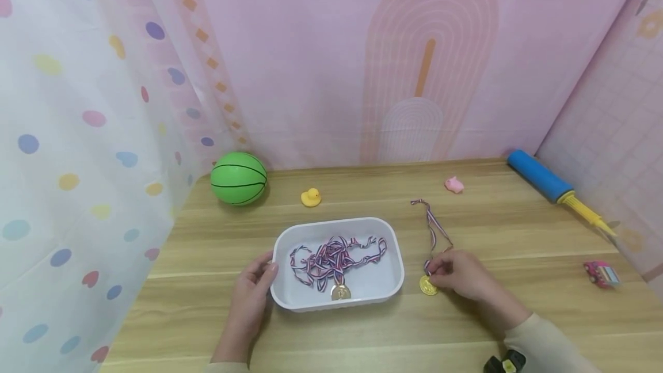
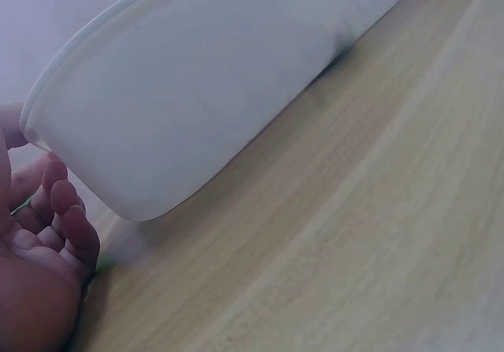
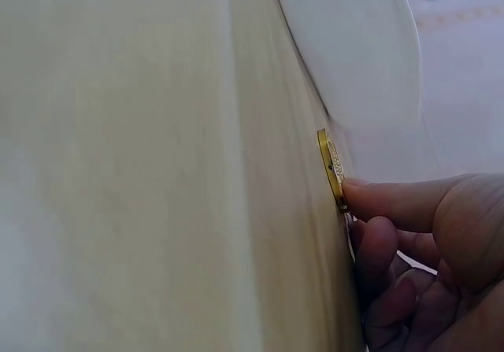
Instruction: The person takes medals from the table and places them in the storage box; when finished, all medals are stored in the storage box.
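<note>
A white plastic tray (image 1: 365,295) stands on the table with a tangle of striped medal ribbons (image 1: 331,261) inside. One gold medal (image 1: 340,292) lies in the tray near its front wall. My left hand (image 1: 252,290) holds the tray's left end, thumb at the rim and fingers curled against the outer wall (image 2: 157,108). Right of the tray, my right hand (image 1: 458,275) pinches the edge of another gold medal (image 1: 428,285) at table level. In the right wrist view this medal (image 3: 333,171) appears edge-on. Its striped ribbon (image 1: 434,226) trails away across the table behind the hand.
Behind the tray are a green ball (image 1: 239,179) and a yellow rubber duck (image 1: 311,197). A small pink toy (image 1: 454,185) sits at the back right. Farther right lie a blue and yellow pump-like toy (image 1: 541,176) and a pink toy car (image 1: 602,274). Curtains enclose the table.
</note>
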Available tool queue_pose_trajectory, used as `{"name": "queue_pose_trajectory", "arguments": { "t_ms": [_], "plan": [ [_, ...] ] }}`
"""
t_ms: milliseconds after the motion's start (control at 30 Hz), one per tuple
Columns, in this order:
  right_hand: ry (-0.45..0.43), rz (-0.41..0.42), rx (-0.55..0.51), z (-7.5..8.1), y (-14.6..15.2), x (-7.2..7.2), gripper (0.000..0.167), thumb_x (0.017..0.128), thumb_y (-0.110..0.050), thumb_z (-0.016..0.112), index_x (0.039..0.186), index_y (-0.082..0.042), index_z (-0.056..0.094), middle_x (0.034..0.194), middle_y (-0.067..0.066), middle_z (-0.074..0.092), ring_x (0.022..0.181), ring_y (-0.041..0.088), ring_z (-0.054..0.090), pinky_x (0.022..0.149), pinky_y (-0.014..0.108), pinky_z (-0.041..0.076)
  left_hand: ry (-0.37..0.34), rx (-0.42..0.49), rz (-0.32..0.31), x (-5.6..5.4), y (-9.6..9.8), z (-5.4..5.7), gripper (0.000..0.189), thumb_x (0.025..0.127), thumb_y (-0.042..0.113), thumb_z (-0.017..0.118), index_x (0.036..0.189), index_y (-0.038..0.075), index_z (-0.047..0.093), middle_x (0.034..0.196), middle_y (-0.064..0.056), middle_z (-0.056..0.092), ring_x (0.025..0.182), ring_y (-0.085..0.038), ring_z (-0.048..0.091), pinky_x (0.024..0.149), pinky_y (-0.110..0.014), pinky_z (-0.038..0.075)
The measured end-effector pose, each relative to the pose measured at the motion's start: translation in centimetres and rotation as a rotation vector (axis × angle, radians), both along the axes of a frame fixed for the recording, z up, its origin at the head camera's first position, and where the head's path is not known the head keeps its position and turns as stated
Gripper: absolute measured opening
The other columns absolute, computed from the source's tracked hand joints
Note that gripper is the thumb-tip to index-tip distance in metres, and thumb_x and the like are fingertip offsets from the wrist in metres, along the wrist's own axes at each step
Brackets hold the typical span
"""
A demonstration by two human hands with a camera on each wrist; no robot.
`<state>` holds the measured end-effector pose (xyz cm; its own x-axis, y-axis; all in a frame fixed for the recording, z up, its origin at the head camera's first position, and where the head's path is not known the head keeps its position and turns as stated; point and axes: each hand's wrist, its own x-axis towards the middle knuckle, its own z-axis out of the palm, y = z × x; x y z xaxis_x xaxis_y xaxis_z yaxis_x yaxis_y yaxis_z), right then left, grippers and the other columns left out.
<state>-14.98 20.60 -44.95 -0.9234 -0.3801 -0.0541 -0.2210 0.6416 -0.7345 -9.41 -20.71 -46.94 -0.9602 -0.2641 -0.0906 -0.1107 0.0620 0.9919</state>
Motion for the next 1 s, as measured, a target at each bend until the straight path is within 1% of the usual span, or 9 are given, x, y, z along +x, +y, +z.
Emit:
{"name": "queue_pose_trajectory", "arguments": {
  "t_ms": [100,300,467,600,700,767,867,1000],
  "plan": [
    [0.006,-0.019,0.007,0.2,0.7,-0.3,0.012,0.075,-0.007,0.079,0.085,-0.010,0.073,0.079,-0.003,0.061,0.071,0.010,0.055,0.062,0.023,0.047,-0.002,0.001,0.001,0.0,0.0,0.0,0.036,0.096,0.015,0.058,0.130,0.002,0.055,0.109,-0.020,0.059,0.091,-0.015,0.059,0.078,-0.022,0.054],
    [-0.015,-0.071,0.031,0.2,1.9,-0.5,0.013,0.078,-0.005,0.076,0.090,-0.010,0.074,0.078,-0.004,0.063,0.074,0.013,0.055,0.065,0.025,0.046,0.003,0.007,-0.005,-0.1,-0.1,-0.1,0.036,0.097,0.015,0.057,0.130,0.001,0.055,0.110,-0.022,0.059,0.091,-0.015,0.060,0.078,-0.023,0.054],
    [0.013,-0.100,0.036,0.2,2.6,-0.3,0.013,0.078,-0.005,0.076,0.091,-0.008,0.073,0.080,-0.003,0.067,0.076,0.014,0.059,0.070,0.029,0.048,-0.001,0.001,-0.009,-0.1,-0.1,-0.1,0.037,0.097,0.016,0.057,0.131,0.002,0.054,0.111,-0.022,0.059,0.092,-0.015,0.060,0.079,-0.022,0.054],
    [0.001,-0.148,0.041,0.3,2.7,0.1,0.013,0.080,-0.014,0.077,0.091,-0.009,0.072,0.079,-0.003,0.067,0.074,0.014,0.058,0.067,0.028,0.048,-0.001,0.002,-0.008,-0.1,-0.1,-0.1,0.036,0.097,0.015,0.057,0.131,0.002,0.054,0.112,-0.022,0.059,0.092,-0.015,0.060,0.079,-0.022,0.054],
    [-0.025,-0.188,0.052,0.4,2.5,0.4,0.021,0.080,-0.025,0.078,0.090,-0.009,0.072,0.076,-0.002,0.064,0.071,0.014,0.056,0.061,0.027,0.046,-0.001,0.005,-0.013,-0.1,-0.1,-0.2,0.037,0.097,0.016,0.056,0.131,0.002,0.054,0.112,-0.022,0.058,0.093,-0.015,0.059,0.080,-0.022,0.054],
    [-0.036,-0.210,0.061,0.4,2.3,0.5,0.026,0.078,-0.029,0.080,0.089,-0.008,0.071,0.074,-0.002,0.063,0.069,0.014,0.055,0.058,0.026,0.046,-0.007,0.006,-0.017,-0.1,-0.1,-0.1,0.037,0.098,0.018,0.056,0.132,0.002,0.054,0.113,-0.021,0.058,0.094,-0.015,0.059,0.081,-0.022,0.053],
    [-0.037,-0.229,0.074,0.3,1.9,0.5,0.030,0.075,-0.031,0.082,0.089,-0.007,0.071,0.074,-0.001,0.061,0.070,0.014,0.053,0.058,0.025,0.045,-0.013,0.005,-0.019,0.0,-0.1,-0.1,0.038,0.098,0.019,0.056,0.132,0.003,0.053,0.114,-0.021,0.058,0.094,-0.016,0.060,0.081,-0.022,0.053],
    [-0.017,-0.237,0.106,0.0,1.7,0.5,0.032,0.072,-0.031,0.084,0.088,-0.007,0.069,0.074,0.000,0.057,0.070,0.015,0.050,0.059,0.025,0.043,-0.017,0.010,-0.017,-0.1,-0.1,-0.1,0.038,0.097,0.019,0.057,0.133,0.004,0.053,0.115,-0.021,0.059,0.094,-0.017,0.060,0.080,-0.023,0.054]
  ]
}}
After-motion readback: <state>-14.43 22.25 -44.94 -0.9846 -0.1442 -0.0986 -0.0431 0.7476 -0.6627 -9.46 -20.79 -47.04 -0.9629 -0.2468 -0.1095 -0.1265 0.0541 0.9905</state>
